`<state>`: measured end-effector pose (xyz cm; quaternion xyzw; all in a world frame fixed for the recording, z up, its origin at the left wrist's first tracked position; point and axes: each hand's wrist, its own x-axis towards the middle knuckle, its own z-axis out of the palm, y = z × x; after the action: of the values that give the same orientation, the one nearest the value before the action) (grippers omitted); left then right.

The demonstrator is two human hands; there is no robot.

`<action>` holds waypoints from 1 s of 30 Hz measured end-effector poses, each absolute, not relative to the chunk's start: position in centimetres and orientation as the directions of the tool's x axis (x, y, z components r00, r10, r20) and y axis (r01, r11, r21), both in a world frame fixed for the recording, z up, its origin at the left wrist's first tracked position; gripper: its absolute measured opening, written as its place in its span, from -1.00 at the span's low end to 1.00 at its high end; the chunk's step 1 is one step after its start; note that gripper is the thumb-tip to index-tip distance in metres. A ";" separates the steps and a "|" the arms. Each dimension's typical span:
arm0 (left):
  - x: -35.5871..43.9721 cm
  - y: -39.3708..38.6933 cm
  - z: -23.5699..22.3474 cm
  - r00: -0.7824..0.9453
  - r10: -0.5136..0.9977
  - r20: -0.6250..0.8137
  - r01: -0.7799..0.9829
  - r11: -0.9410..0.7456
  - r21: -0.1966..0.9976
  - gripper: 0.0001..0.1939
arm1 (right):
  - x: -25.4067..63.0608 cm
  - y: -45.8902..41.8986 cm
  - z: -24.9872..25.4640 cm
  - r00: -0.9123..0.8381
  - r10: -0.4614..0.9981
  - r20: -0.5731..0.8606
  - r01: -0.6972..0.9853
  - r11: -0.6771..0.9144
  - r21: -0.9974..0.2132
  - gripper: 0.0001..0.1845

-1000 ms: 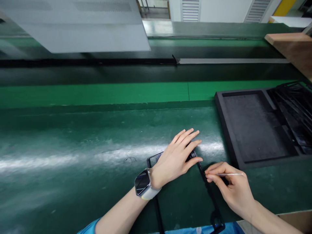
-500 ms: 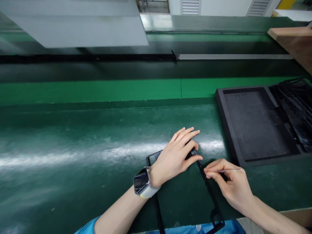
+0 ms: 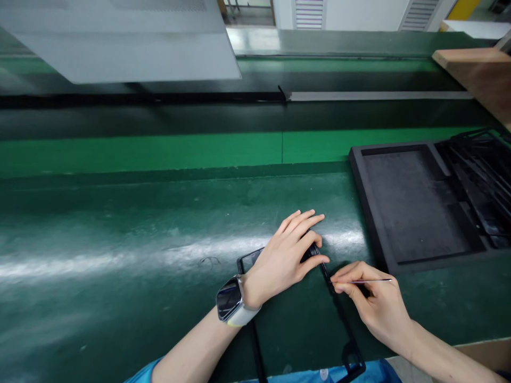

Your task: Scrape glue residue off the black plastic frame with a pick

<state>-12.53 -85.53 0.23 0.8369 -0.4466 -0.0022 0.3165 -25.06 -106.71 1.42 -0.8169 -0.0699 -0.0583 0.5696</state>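
Observation:
A thin black rectangular frame (image 3: 343, 330) lies on the dark green belt (image 3: 139, 255) near the front edge. My left hand (image 3: 289, 255), with a smartwatch on the wrist, rests flat on the frame's far corner, fingers stretched out and pressing it down. Just to the right, my right hand (image 3: 369, 300) pinches a thin metal pin (image 3: 375, 280) between thumb and forefinger, with the pinched end at the frame's right rail. The frame's near end runs off the bottom of the view.
A black foam tray (image 3: 415, 207) with a bare recess sits at the right; several black frames (image 3: 485, 181) are stacked in its right part. A wooden board (image 3: 475, 80) is at far right. A grey panel (image 3: 128, 48) hangs over the back left.
Almost nothing has moved. My right hand with the pin has crept slightly left along the frame's rail, closer to my left thumb. The view has shifted a little.

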 end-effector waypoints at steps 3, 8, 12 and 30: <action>-12.5 -85.5 0.2 0.600 -0.748 0.282 -0.750 -0.404 0.524 -0.70 | -25.1 -106.7 1.4 0.984 0.047 0.170 0.176 -0.355 -0.918 -0.82; -12.6 -85.7 0.4 0.601 -0.746 0.286 -0.756 -0.415 0.506 -0.69 | -25.3 -106.6 1.2 0.989 0.048 0.137 0.145 -0.370 -0.918 -0.80; -12.6 -85.7 0.6 0.607 -0.748 0.269 -0.751 -0.428 0.503 -0.68 | -25.4 -106.7 1.4 0.994 0.049 0.098 0.110 -0.369 -0.923 -0.79; -12.6 -85.7 0.7 0.607 -0.745 0.278 -0.748 -0.417 0.516 -0.68 | -25.5 -106.4 1.3 0.989 0.004 0.146 0.138 -0.363 -0.922 -0.78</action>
<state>-12.61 -85.74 0.67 0.8416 -0.4434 0.0028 0.3083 -25.50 -106.40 1.32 -0.8234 -0.0429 -0.0596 0.5627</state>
